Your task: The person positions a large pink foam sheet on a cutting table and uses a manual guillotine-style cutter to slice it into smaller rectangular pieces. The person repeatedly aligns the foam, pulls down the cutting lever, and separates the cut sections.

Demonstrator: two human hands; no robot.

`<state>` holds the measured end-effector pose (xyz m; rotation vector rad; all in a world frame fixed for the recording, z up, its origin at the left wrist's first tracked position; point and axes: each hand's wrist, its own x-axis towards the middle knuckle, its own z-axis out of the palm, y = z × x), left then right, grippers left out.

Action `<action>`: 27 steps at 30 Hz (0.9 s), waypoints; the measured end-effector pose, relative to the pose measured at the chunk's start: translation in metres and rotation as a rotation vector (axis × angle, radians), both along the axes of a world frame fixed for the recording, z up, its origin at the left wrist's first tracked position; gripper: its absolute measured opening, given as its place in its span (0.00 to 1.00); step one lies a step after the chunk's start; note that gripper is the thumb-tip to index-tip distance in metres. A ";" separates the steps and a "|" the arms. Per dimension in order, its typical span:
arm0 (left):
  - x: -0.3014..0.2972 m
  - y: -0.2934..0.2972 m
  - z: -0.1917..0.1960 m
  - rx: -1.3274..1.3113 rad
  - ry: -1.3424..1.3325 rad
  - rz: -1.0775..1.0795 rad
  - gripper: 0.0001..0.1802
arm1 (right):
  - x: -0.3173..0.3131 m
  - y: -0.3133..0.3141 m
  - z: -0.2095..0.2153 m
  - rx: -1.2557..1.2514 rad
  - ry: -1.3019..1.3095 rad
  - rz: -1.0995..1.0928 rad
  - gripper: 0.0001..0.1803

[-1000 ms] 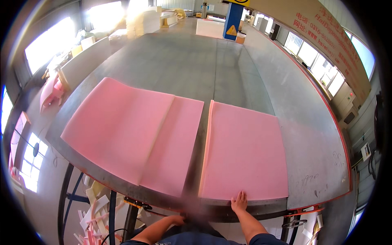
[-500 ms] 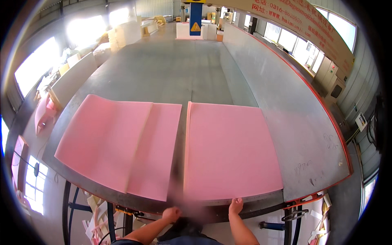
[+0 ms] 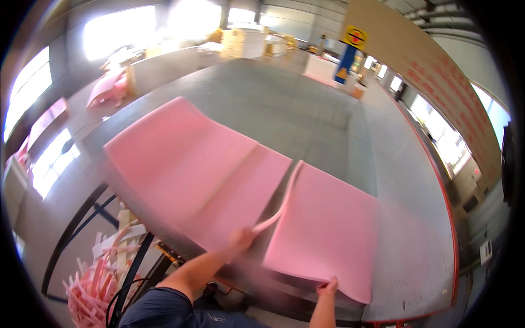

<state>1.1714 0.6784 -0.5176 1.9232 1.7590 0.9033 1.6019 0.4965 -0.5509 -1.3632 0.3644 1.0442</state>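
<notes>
Two pink areas of foam sheet lie side by side with a narrow gap between. My left hand point(image 3: 243, 239), slightly blurred, is closed on the near end of a thin pink foam strip point(image 3: 285, 205). That strip curves through the gap, its far end still along the left edge of the right foam sheet point(image 3: 331, 227). At that sheet's near edge my right hand point(image 3: 328, 286) is closed, the edge pinched in its fingers and sagging beside it. The left foam sheets point(image 3: 188, 158) overlap, with a raised wavy far-left corner.
Under everything is a large grey metal table point(image 3: 262, 98) with a red-edged right side. Foam offcuts point(image 3: 101, 290) heap on the floor at the lower left, beside black table legs point(image 3: 71, 235). A blue post point(image 3: 345, 63) stands at the far end, near a long beige beam point(image 3: 404, 49).
The view has turned and tilted to the left. My left hand now grips the strip and has bent it away from the right sheet. That sheet's near edge now droops by my right hand.
</notes>
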 end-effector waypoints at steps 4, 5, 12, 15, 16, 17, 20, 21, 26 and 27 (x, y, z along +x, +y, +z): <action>-0.194 0.050 0.061 0.372 -0.109 0.439 0.13 | 0.020 -0.018 0.007 0.072 -0.023 -0.046 0.15; -0.265 0.047 0.087 0.526 -0.133 0.574 0.12 | 0.020 -0.017 0.011 0.075 -0.069 -0.126 0.23; -0.657 -0.264 0.161 0.859 0.458 1.691 0.13 | 0.014 -0.009 0.086 0.501 -0.452 -0.001 0.27; -0.699 -0.407 0.105 0.486 0.399 2.158 0.25 | 0.012 0.058 0.149 0.567 -0.544 0.030 0.27; -0.700 -0.434 0.067 0.399 0.154 2.249 0.27 | 0.017 0.078 0.176 0.631 -0.598 0.044 0.26; -0.696 -0.442 0.033 0.297 -0.106 2.302 0.31 | 0.025 0.086 0.206 0.691 -0.663 0.043 0.26; -0.629 -0.412 -0.021 0.249 -0.238 2.374 0.36 | -0.001 0.103 0.298 0.724 -0.743 -0.027 0.25; -0.615 -0.416 -0.031 0.184 -0.277 2.410 0.35 | -0.025 0.116 0.320 0.730 -0.750 -0.020 0.25; -0.552 -0.344 -0.093 -0.328 -0.424 2.302 0.35 | -0.087 0.122 0.436 0.496 -1.167 -0.089 0.25; -0.542 -0.318 -0.102 -0.418 -0.425 2.181 0.36 | -0.098 0.110 0.459 0.463 -1.252 -0.076 0.25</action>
